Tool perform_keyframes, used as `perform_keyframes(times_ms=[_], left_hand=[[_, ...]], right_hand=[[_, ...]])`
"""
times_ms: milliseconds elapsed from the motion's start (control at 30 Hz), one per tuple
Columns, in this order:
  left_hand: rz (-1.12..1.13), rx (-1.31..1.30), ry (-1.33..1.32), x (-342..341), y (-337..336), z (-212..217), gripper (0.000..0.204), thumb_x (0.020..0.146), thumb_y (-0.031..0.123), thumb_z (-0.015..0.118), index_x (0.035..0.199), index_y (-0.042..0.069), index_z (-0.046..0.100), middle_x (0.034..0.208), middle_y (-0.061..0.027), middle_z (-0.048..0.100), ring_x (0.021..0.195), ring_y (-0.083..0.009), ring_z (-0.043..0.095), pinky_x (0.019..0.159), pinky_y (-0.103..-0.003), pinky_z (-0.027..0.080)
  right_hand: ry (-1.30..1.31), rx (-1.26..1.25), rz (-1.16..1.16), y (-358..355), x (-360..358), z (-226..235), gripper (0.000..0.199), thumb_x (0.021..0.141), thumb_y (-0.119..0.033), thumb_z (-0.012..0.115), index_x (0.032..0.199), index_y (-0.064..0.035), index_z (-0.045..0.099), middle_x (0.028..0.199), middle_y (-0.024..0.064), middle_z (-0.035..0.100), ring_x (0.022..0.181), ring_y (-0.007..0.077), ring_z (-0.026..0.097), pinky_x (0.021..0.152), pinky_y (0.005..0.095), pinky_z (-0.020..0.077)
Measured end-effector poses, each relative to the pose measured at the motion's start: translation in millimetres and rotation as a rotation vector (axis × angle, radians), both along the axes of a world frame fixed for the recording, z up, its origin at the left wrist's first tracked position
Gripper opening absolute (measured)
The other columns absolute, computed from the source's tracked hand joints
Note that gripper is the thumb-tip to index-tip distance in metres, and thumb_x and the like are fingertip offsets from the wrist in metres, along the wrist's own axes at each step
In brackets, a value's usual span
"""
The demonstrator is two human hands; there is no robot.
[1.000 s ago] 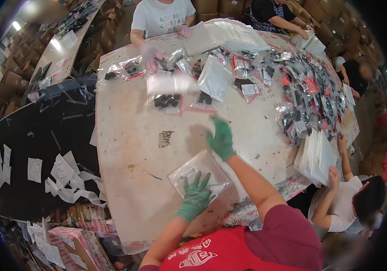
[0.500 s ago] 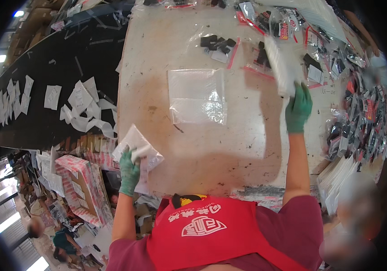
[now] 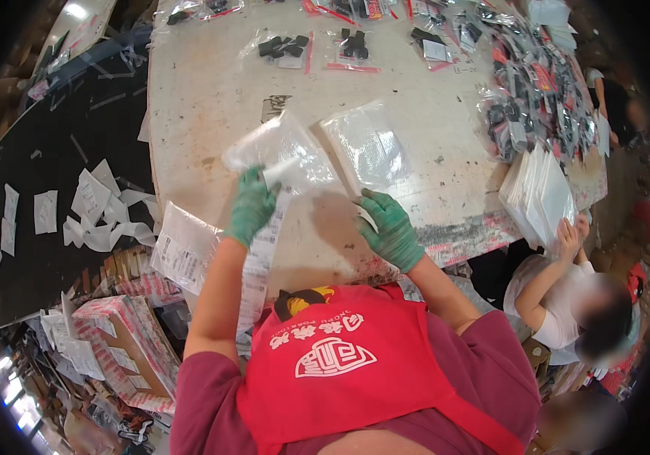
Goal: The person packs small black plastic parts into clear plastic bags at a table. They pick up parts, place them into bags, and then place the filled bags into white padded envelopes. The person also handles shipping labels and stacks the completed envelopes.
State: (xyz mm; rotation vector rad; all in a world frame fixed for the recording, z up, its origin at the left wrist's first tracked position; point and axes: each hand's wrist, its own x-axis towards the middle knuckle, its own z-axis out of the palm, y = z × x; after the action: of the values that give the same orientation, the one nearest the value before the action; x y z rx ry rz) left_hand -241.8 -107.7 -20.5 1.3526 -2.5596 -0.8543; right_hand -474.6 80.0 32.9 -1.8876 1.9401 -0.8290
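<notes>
My left hand (image 3: 253,206), in a green glove, is closed on a strip of printed white labels (image 3: 258,277). The strip hangs toward my apron, and a white end of it curls above my fingers. Just beyond that hand lies a clear bubble-wrap bag (image 3: 291,148). To its right rests a stack of similar bubble-wrap bags (image 3: 366,144). My right hand (image 3: 390,232), gloved in green too, is curled beside the stack's near corner with a small white piece (image 3: 368,218) showing between thumb and fingers. A labelled bubble mailer (image 3: 184,249) lies left of my left forearm.
Clear bags of black parts (image 3: 283,49) line the table's far side, and a heap of them (image 3: 533,98) covers the right. Another person's hands (image 3: 571,236) touch a stack of white mailers (image 3: 538,193). Loose labels (image 3: 101,197) lie on a black surface at left.
My right hand has come back from the far right, where it was at a thick white stack of bags, to near my chest. My left hand has moved right. The whole view has shifted.
</notes>
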Motion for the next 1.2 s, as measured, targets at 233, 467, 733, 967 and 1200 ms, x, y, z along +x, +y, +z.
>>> perform_keyframes(times_ms=[233, 467, 733, 967, 1200], left_hand=[[0.141, 1.202, 0.725, 84, 101, 89, 0.035, 0.091, 0.023, 0.059, 0.116, -0.002, 0.058, 0.103, -0.0128, 0.066, 0.097, -0.0238, 0.061, 0.090, -0.035, 0.045], [-0.067, 1.051, 0.535, 176, 166, 67, 0.027, 0.088, 0.015, 0.064, 0.111, 0.002, 0.064, 0.112, -0.0083, 0.066, 0.098, -0.0156, 0.062, 0.086, -0.030, 0.048], [-0.182, 0.748, 0.145, 186, 167, 34, 0.020, 0.082, 0.009, 0.063, 0.101, 0.002, 0.068, 0.095, -0.0078, 0.068, 0.086, -0.0150, 0.062, 0.081, -0.029, 0.047], [0.306, 0.891, 0.390, 218, 167, 27, 0.029, 0.083, 0.011, 0.061, 0.108, -0.005, 0.064, 0.096, -0.0086, 0.070, 0.085, -0.0131, 0.063, 0.076, -0.030, 0.050], [0.440, 0.726, 0.356, 182, 174, 23, 0.026, 0.089, 0.014, 0.063, 0.107, -0.005, 0.063, 0.086, -0.0095, 0.068, 0.077, -0.0146, 0.062, 0.068, -0.032, 0.050]], right_hand=[[-0.287, 0.019, 0.204, -25, 115, 48, 0.038, 0.075, -0.019, 0.071, 0.110, -0.0064, 0.063, 0.107, 0.0165, 0.063, 0.098, 0.0330, 0.060, 0.087, 0.0417, 0.0480], [-0.007, -0.193, 0.044, -11, 169, 16, 0.038, 0.078, -0.025, 0.070, 0.114, -0.0131, 0.063, 0.100, 0.0112, 0.065, 0.093, 0.0296, 0.062, 0.077, 0.0377, 0.0519], [-0.703, 0.515, 0.145, 41, 192, 23, 0.023, 0.092, -0.026, 0.057, 0.094, -0.0064, 0.069, 0.076, 0.0126, 0.066, 0.069, 0.0291, 0.064, 0.067, 0.0377, 0.0504], [0.149, -0.397, -0.147, -34, 125, 8, 0.025, 0.085, -0.015, 0.061, 0.107, -0.0030, 0.063, 0.103, 0.0182, 0.066, 0.107, 0.0311, 0.059, 0.085, 0.0415, 0.0491], [0.186, -0.185, -0.007, -44, 124, -7, 0.070, 0.081, -0.053, 0.058, 0.133, -0.0070, 0.049, 0.130, 0.0144, 0.054, 0.121, 0.0296, 0.048, 0.099, 0.0500, 0.0353]])
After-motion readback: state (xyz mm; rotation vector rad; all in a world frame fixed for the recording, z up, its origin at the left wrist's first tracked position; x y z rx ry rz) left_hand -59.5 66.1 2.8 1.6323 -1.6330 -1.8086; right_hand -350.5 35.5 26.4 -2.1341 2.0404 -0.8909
